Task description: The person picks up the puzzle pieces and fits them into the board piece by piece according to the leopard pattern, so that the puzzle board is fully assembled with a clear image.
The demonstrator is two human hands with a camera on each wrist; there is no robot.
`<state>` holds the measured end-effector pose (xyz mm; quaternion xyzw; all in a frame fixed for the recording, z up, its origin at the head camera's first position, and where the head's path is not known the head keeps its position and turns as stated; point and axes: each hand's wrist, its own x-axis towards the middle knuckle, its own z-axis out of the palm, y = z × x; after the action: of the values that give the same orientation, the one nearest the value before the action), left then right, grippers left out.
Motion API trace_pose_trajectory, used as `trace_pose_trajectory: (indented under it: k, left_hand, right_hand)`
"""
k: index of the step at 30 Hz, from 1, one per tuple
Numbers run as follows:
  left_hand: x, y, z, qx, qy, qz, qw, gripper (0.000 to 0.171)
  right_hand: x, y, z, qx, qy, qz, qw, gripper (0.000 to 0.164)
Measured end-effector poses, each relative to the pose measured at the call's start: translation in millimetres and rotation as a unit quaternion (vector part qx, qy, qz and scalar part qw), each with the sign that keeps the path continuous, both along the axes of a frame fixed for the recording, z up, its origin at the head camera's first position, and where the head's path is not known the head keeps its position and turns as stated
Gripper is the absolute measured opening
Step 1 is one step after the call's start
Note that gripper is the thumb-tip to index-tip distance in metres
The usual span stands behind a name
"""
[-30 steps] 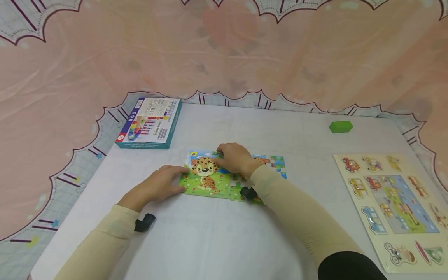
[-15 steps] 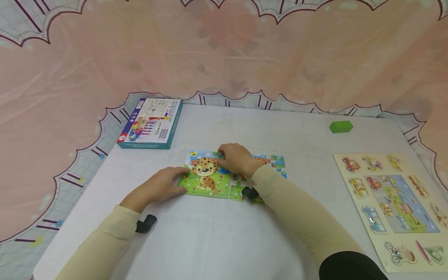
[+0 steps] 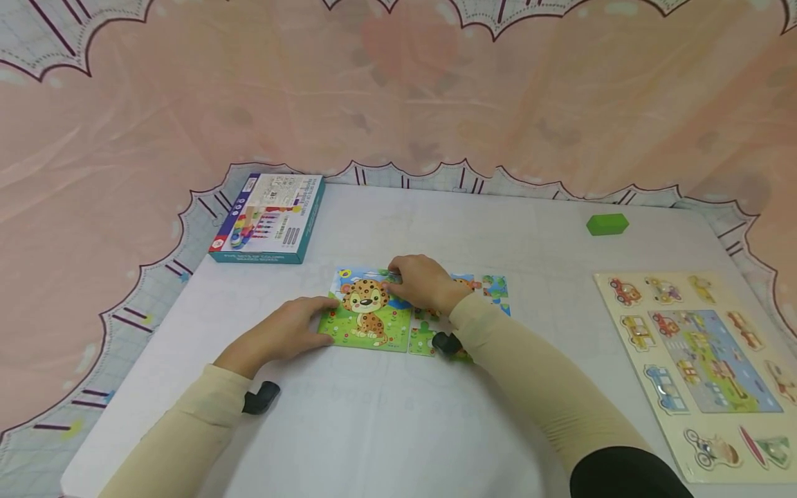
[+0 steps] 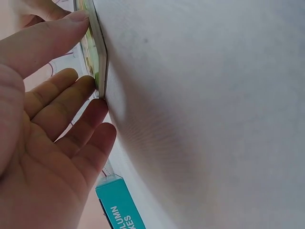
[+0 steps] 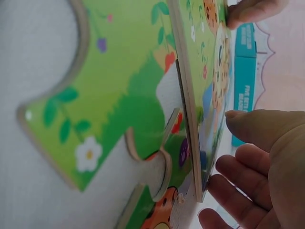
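Observation:
A square leopard picture board [image 3: 373,325] with a thick pale edge lies in the middle of the table. My left hand [image 3: 286,328] touches its left side, the thumb tip at the face and the fingers spread along the edge in the left wrist view. My right hand [image 3: 423,282] is at the board's far right corner, its thumb over the face and its loosely bent fingers beside the edge. Directly right of the board lie jigsaw pieces [image 5: 114,90] with green grass, flowers and leopard spots, with gaps between some of them. My right hand and forearm hide part of these pieces.
A teal-edged box [image 3: 268,218] stands at the back left. A green block [image 3: 607,224] sits at the back right. A cream peg puzzle board [image 3: 635,373] with vehicle pictures lies at the right. Patterned cloth [image 3: 398,104] rises behind the white table [image 3: 398,429].
Both hands stay at the leopard board in nearly the same places. The whole view shifts very slightly.

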<state>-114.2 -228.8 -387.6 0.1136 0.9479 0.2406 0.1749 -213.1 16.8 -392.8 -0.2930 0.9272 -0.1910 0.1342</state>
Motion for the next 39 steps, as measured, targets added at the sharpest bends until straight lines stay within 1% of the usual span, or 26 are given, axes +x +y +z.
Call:
trace_pose_trajectory:
  k: [8, 13, 20, 26, 31, 35, 39]
  left_hand:
    - [-0.6, -1, -0.4, 0.001, -0.006, 0.004, 1.0, 0.063]
    - [-0.5, -2, 0.2, 0.007, -0.01, 0.012, 0.9999, 0.063]
    - [-2.0, -3, 0.2, 0.007, -0.009, 0.015, 0.9998, 0.066]
    - [-2.4, -5, 0.8, 0.002, -0.014, 0.019, 0.9997, 0.067]
    - [-3.8, -8, 1.0, -0.004, -0.004, 0.014, 0.9999, 0.063]
    - [-5.2, -8, 0.9, -0.002, -0.004, 0.013, 0.9999, 0.062]
    - [-5.8, -7, 0.7, -0.005, -0.008, 0.014, 0.9999, 0.062]
  right_hand:
    - [-1.4, 9, 2.4, -0.015, -0.011, -0.001, 1.0, 0.046]
    - [-3.6, 25, 7.4, -0.023, -0.012, -0.012, 1.0, 0.045]
    - [-2.6, 49, 13.3, -0.036, -0.019, -0.029, 0.999, 0.044]
    - [-1.9, 69, 15.0, -0.031, -0.007, -0.038, 0.999, 0.044]
    - [-1.2, 84, 15.1, -0.025, -0.004, -0.044, 0.999, 0.045]
    - [-1.2, 96, 14.7, -0.014, -0.004, -0.047, 0.999, 0.046]
    - [-1.6, 108, 11.4, -0.005, 0.009, -0.037, 0.999, 0.045]
